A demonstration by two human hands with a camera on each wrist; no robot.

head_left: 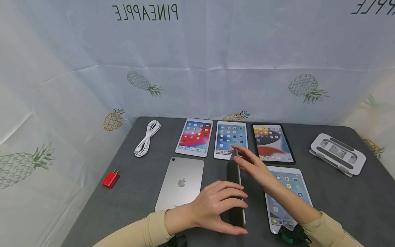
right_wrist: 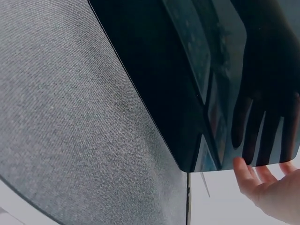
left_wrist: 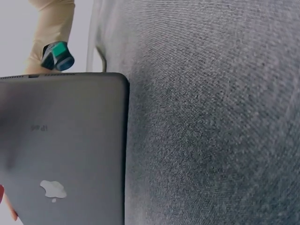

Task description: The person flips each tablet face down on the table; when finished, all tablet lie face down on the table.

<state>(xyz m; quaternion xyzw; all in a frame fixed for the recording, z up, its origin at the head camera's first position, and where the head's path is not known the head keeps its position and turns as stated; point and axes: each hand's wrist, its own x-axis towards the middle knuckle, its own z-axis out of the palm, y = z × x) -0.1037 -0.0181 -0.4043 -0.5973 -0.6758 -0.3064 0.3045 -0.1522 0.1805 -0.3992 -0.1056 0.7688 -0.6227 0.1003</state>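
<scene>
A dark grey tablet stands on its long edge on the grey table. Its back, with an Apple logo, faces left; the dark glossy screen faces right and mirrors a hand. My left hand grips the near end, thumb low and fingers spread over the upper edge. With its fingertips, my right hand holds the far upper corner. In the right wrist view, fingers touch the tablet's far edge. A silver tablet lies face down beside my left hand.
Lit tablets lie at the back: white, white and black. Another white tablet is under my right forearm. A white cable and red charger lie left, a folded white stand right. A pineapple-print curtain hangs behind.
</scene>
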